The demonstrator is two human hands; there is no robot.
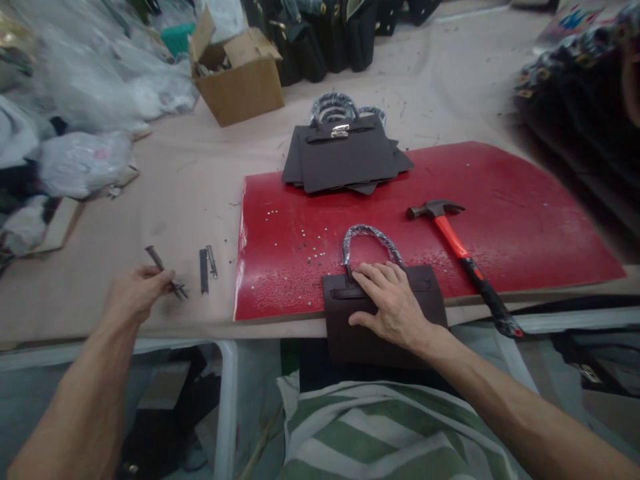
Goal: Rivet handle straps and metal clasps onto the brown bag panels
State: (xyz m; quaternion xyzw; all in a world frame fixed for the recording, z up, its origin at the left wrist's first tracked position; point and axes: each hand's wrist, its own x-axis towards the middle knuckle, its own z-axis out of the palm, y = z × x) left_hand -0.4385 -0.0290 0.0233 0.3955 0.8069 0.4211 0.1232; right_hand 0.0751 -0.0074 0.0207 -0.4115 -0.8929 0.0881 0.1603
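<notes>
Worktable bears an open carton, contents unclear; right hand touches a handbag.

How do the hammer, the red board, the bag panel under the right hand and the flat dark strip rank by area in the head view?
1. Red board
2. Bag panel, though the right hand hides part of it
3. Hammer
4. Flat dark strip

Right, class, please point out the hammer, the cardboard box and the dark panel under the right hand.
Hammer (455, 243): head view, red part of the handle.
Cardboard box (244, 92): head view, front side.
Dark panel (364, 343): head view, lower face.
</notes>
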